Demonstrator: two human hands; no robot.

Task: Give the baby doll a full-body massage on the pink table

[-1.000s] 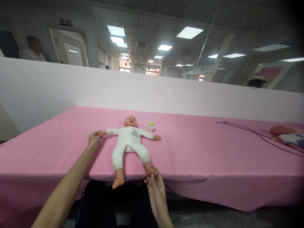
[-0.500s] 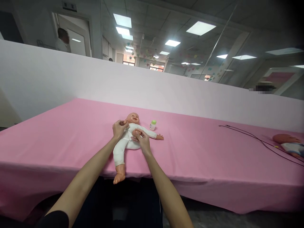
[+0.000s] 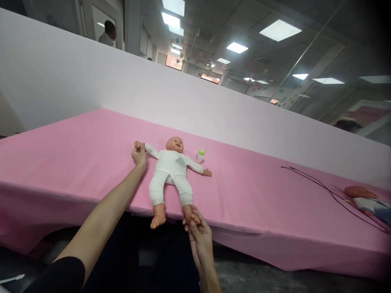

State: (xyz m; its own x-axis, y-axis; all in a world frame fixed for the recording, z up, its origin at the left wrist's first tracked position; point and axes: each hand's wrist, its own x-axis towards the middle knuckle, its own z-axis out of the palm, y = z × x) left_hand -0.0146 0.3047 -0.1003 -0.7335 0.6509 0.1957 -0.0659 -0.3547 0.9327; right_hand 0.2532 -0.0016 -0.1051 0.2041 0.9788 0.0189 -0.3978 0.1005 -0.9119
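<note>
A baby doll (image 3: pixel 171 166) in a white cloth suit lies face up on the pink-covered table (image 3: pixel 250 191). Its head points to the wall and its feet reach over the front edge. My left hand (image 3: pixel 139 156) is closed around the doll's hand at the left, with that arm stretched out sideways. My right hand (image 3: pixel 199 234) grips the doll's foot on the right side, fingers around the ankle and sole. The doll's other arm and other leg lie untouched. Beside its shoulder stands a small bottle with a green cap (image 3: pixel 200 156).
A second doll (image 3: pixel 365 198) lies at the far right, near a thin black cable (image 3: pixel 324 186). A white low wall (image 3: pixel 189 106) with glass above runs behind the table. A person (image 3: pixel 108 33) is beyond it at the upper left.
My left hand has drawn the doll's arm outward to the left. My right hand has brought the raised foot down from the belly to the front edge, straightening the leg. The view has tilted.
</note>
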